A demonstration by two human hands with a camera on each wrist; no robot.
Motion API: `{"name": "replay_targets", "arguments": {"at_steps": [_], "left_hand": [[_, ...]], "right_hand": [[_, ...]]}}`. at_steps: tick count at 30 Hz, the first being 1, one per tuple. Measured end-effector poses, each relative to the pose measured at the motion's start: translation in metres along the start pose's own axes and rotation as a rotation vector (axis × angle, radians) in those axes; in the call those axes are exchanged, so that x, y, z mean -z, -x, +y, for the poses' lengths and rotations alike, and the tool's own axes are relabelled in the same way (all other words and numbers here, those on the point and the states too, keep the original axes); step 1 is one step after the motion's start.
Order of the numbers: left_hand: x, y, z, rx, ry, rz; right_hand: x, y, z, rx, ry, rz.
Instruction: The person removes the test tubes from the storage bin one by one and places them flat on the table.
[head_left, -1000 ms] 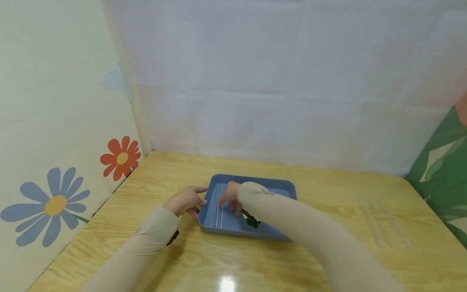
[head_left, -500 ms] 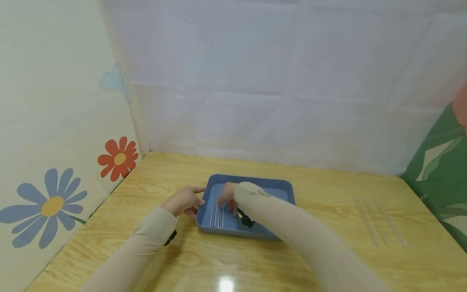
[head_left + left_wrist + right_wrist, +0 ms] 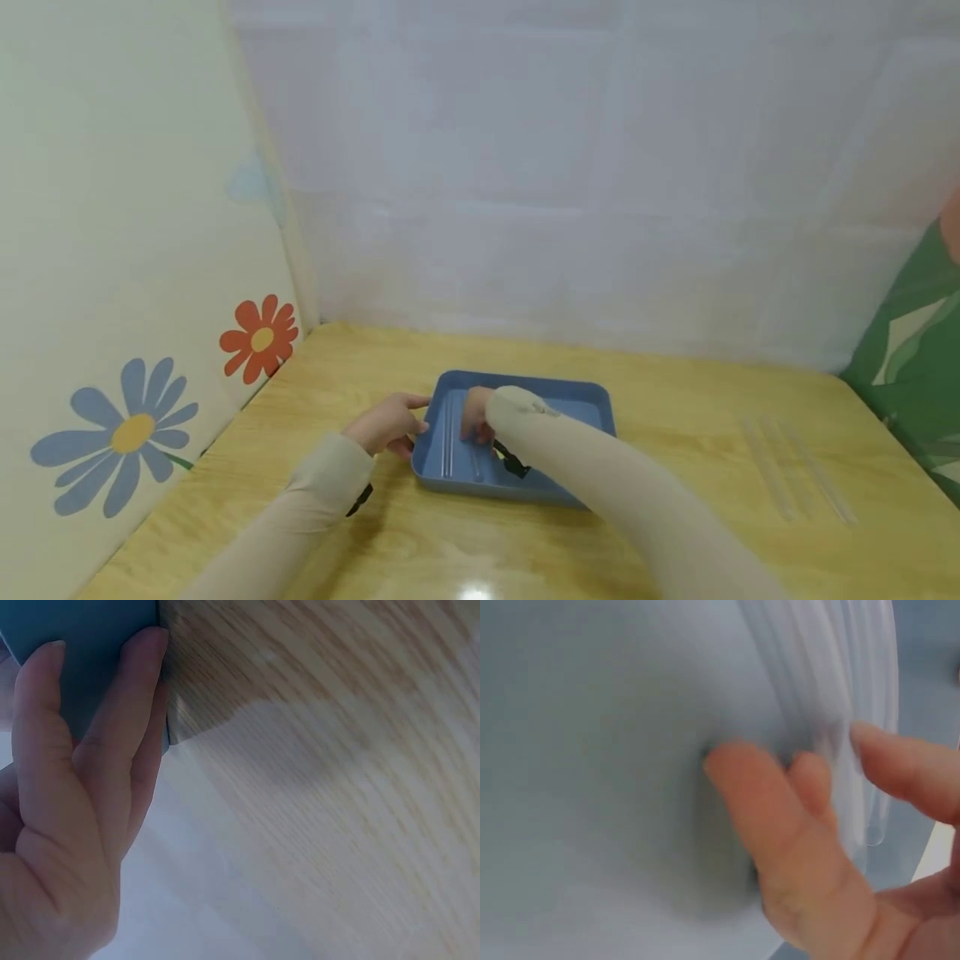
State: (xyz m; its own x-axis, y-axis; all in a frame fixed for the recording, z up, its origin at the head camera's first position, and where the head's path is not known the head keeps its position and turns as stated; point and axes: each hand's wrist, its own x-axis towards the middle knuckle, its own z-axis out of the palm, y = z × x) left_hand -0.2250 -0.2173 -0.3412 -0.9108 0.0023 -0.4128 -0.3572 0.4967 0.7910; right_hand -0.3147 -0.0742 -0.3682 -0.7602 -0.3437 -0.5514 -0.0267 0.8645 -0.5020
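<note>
A shallow blue tray [image 3: 532, 385] sits on the wooden table. My left hand [image 3: 382, 423] rests against its left wall, and in the left wrist view the fingers [image 3: 112, 735] lie nearly straight on the blue side. Inside the tray, my right hand [image 3: 477, 414] pinches a clear tube [image 3: 477, 463] between thumb and fingers. The right wrist view shows this tube [image 3: 810, 667] passing between the fingertips, blurred, its far part hidden by the hand. Other clear tubes [image 3: 447, 442] lie side by side along the tray's left end.
More clear tubes [image 3: 767, 471] lie on the table [image 3: 675, 467] at the right, faint against the wood. A pale cloth [image 3: 570, 183] hangs behind the table. Flower-printed panels stand at the left [image 3: 150, 275] and right [image 3: 922, 358].
The right hand's fingers have closed on one tube, which now lies a little to the right of the others. The left hand stays at the tray's side. The head view has tilted slightly.
</note>
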Motion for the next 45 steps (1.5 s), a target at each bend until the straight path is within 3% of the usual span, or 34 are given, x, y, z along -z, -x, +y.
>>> {"name": "replay_targets", "arguments": {"at_steps": [7,12,17,24,35,45], "left_hand": [[-0.014,0.003,-0.013,0.002,0.008,-0.007],[-0.017,0.002,-0.013,-0.004,0.013,0.004],[-0.017,0.0,-0.011,-0.002,0.014,-0.015],[-0.01,-0.003,-0.011,-0.003,0.016,0.002],[-0.002,-0.004,0.001,0.01,-0.024,0.008],[-0.004,-0.003,0.0,0.008,-0.022,0.002]], "right_hand": [[-0.005,0.022,0.016,-0.014,-0.233,-0.027],[0.006,0.046,0.019,0.014,-0.359,-0.03],[0.017,0.056,0.024,0.022,-0.469,-0.044],[0.032,0.058,0.031,0.094,-0.545,-0.143],[0.045,0.067,0.042,0.136,-0.673,-0.144],[0.05,0.072,0.055,0.149,-0.746,-0.118]]}}
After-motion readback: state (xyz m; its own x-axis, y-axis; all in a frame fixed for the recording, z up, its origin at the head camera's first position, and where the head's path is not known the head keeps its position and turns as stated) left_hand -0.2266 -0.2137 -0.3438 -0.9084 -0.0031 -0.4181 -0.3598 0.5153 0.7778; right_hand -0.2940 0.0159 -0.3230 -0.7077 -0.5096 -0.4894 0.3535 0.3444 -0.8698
